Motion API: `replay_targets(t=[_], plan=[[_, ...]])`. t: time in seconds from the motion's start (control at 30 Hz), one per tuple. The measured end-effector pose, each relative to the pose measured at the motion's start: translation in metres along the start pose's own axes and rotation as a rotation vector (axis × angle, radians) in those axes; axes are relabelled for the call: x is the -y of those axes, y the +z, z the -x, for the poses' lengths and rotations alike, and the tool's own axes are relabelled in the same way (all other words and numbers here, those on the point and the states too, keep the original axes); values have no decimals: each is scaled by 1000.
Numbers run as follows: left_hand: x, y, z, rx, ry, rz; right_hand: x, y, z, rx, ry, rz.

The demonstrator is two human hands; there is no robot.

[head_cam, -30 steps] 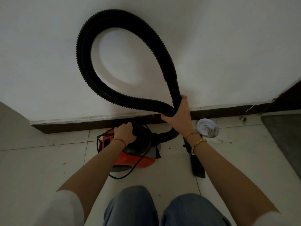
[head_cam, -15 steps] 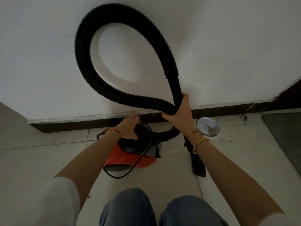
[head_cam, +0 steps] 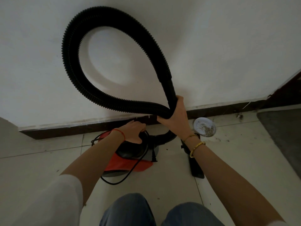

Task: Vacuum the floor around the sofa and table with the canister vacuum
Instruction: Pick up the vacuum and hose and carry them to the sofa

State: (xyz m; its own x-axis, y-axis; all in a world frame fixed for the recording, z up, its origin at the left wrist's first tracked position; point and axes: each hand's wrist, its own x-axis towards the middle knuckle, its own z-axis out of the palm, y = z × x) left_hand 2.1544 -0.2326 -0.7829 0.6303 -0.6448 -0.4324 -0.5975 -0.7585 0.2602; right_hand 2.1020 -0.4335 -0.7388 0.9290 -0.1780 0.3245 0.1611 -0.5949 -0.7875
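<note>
My right hand (head_cam: 176,117) squeezes both ends of the looped hose (head_cam: 71,66). My left hand (head_cam: 134,130) grips the vacuum (head_cam: 130,160) top, sitting just below on the floor by the far wall.

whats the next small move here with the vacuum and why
Probably lift the vacuum by its top with the left hand, which grips it there, and carry it away from the wall. The right hand already holds the hose gathered in a loop, with the nozzle hanging near the floor, so nothing looks set for cleaning here yet.
</note>
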Motion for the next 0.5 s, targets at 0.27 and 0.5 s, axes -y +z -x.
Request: replay_targets(t=[0.27, 0.5], plan=[[-3, -8, -2, 115, 16, -32, 1, -1, 2, 19, 24, -20], [-10, 4, 12, -196, 33, -203, 3, -1, 3, 6, 18, -8]])
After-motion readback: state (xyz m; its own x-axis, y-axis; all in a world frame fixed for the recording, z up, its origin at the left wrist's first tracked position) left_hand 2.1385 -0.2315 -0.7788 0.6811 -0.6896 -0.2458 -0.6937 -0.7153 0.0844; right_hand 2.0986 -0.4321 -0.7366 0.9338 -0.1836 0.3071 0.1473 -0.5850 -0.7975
